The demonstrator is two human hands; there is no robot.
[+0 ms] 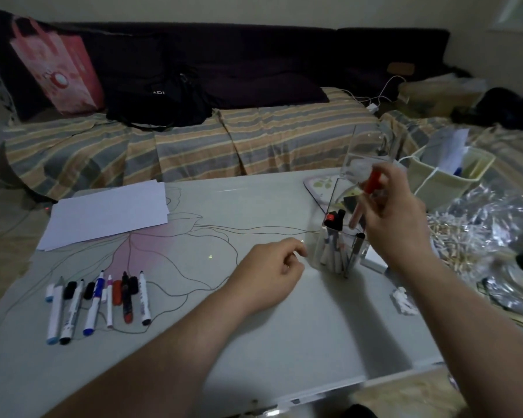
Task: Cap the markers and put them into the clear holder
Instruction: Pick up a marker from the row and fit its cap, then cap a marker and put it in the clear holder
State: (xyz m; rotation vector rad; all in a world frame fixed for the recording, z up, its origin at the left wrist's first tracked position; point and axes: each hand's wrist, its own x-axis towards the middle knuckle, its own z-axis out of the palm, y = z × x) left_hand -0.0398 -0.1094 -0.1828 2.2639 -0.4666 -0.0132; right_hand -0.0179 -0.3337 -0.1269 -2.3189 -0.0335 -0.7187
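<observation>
Your right hand [390, 212] is raised over the clear holder [341, 245], which stands on the right part of the bench [254, 312]. Its grip is closed: the fingers are curled round a marker with a red cap [373, 181], held tilted with the red end uppermost, just above the holder's open top. The marker's lower end is blurred, so you cannot tell whether it has reached the holder's rim. Inside the holder several markers already stand upright, among them one with a red cap and some with black caps.

Your left hand [269, 273] rests on the bench just left of the holder, near it but not touching it. Its grip holds nothing; the fingers are loosely curled and the knuckles face up.

The row of markers [97, 303] lies well apart from both hands, at the left front of the bench. They lie side by side, roughly parallel, with loose caps [88, 289] in black, red and pale blue set among their far ends. Most of them show bare tips.

Behind that row a stack of white paper [106, 212] lies flat on the bench. A second, empty clear container [366, 152] stands at the far right corner, behind your right hand. Beyond the bench is a sofa with a striped cover [194, 146].
</observation>
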